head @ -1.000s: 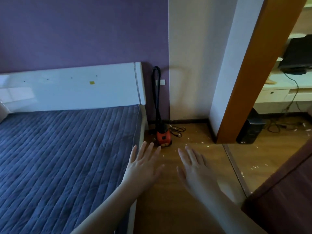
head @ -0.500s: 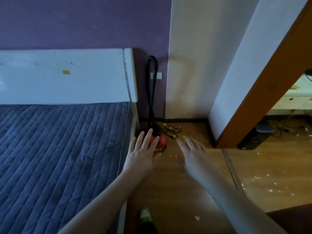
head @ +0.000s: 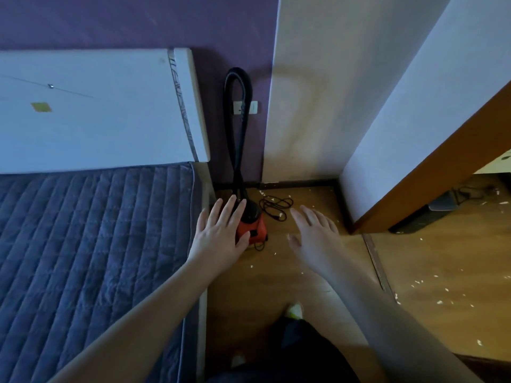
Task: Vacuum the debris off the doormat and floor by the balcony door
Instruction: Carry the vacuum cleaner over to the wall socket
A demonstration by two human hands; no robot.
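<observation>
The red canister vacuum [head: 253, 229] stands on the wood floor [head: 276, 286] in the corner beside the bed [head: 96, 244]. Left hand [head: 219, 236] and right hand [head: 315, 236] are extended, fingers straight, holding nothing. White debris [head: 420, 283] litters the floor.

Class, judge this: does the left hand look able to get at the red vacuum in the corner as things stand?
Probably yes: the left hand, fingers straight, already overlaps the red vacuum in view, and nothing lies between them.
</observation>
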